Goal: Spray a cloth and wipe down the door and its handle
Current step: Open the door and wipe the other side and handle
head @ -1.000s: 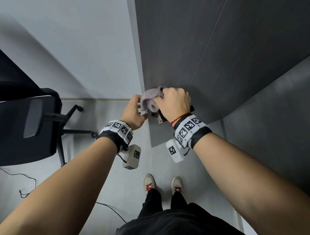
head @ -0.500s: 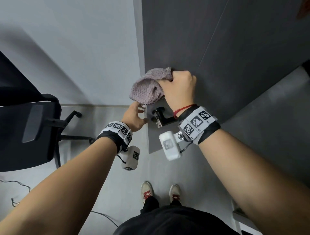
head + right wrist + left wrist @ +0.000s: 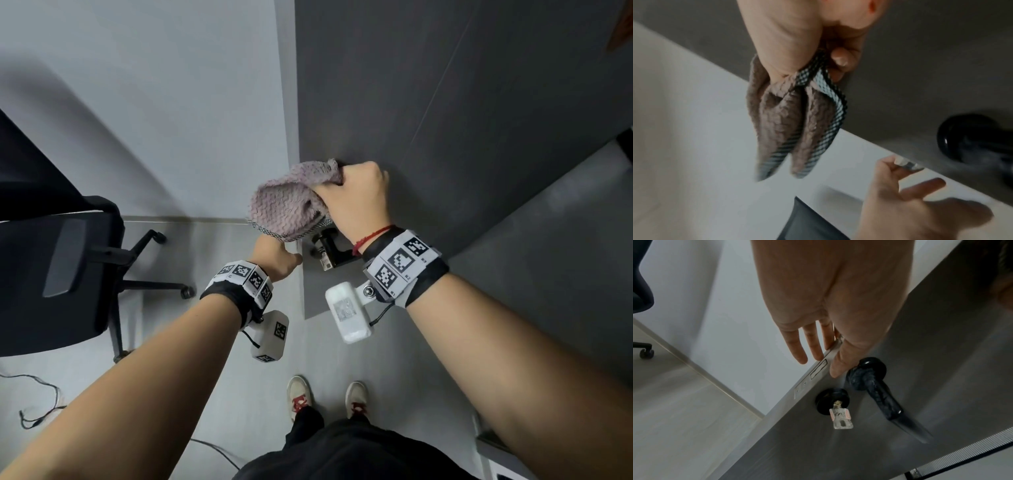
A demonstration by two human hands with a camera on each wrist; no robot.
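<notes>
Lifted off the handle [image 3: 334, 247], the right hand [image 3: 359, 198] bunches the cloth [image 3: 287, 202] against the door [image 3: 445, 120]; left hand [image 3: 274, 257], fingers relaxed, steadies its edge.

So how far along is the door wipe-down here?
Midway, apparently. The right hand grips the bunched cloth against the door above the handle. The left hand steadies the door's edge. Whether the cloth was sprayed can't be told; the handle is uncovered.

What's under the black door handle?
Just under the handle sits a round black lock with a key sticking out. Inside the lock is hidden.
</notes>
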